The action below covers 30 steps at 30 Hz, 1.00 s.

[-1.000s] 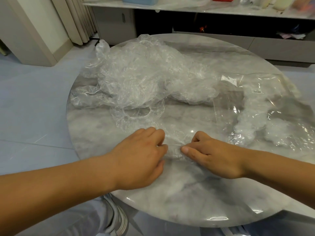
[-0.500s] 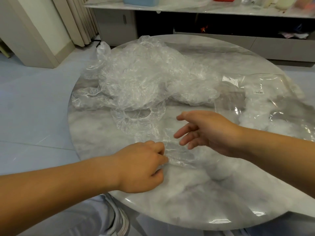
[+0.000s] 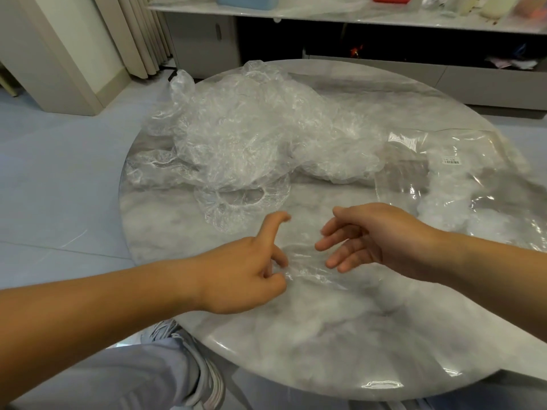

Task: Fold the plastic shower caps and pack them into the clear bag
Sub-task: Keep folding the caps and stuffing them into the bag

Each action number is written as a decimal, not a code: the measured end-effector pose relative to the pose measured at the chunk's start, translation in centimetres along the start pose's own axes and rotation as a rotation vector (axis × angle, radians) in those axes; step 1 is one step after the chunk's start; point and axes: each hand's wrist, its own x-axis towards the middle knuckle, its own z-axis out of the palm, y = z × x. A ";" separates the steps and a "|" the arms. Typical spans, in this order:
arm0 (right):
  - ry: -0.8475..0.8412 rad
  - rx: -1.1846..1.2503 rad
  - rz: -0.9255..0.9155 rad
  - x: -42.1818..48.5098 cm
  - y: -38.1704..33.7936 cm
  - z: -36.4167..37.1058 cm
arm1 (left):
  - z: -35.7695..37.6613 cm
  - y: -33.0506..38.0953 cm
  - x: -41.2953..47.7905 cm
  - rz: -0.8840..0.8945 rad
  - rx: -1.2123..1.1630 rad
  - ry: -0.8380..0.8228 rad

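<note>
A flattened clear shower cap (image 3: 307,269) lies on the round marble table (image 3: 340,329) between my hands. My left hand (image 3: 245,273) pinches its left edge with thumb and curled fingers, the index finger stuck out. My right hand (image 3: 373,236) hovers just above the cap's right side, fingers loosely spread, holding nothing. A big heap of crumpled clear shower caps (image 3: 251,134) fills the far left of the table, one cap (image 3: 239,202) spilling toward me. The clear bag (image 3: 461,179), with a barcode label and several white folded caps inside, lies at the right.
Beyond the table stands a low cabinet (image 3: 384,69) with a cluttered shelf top. Curtains (image 3: 139,34) and a wall corner are at the far left. My knee and a grey shoe (image 3: 204,374) show below the table's near edge.
My right hand let go of the flattened cap, lifted, and now hovers open over its right side. My left hand kept its pinch and raised its index finger.
</note>
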 end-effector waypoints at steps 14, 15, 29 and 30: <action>0.112 -0.913 -0.494 -1.8 3.4 -1.3 | -1.0 -0.1 1.5 -0.157 -0.411 -0.081; 0.130 -0.821 -0.538 -1.9 3.1 -1.0 | -1.0 0.2 1.4 -0.115 -0.330 -0.106; -0.221 -1.488 -0.683 -2.5 3.8 -0.1 | -1.9 -1.4 1.6 -0.307 -0.627 -0.067; -0.219 -1.531 -0.698 -2.6 3.9 0.1 | -2.6 -1.8 1.5 -0.332 -0.664 -0.052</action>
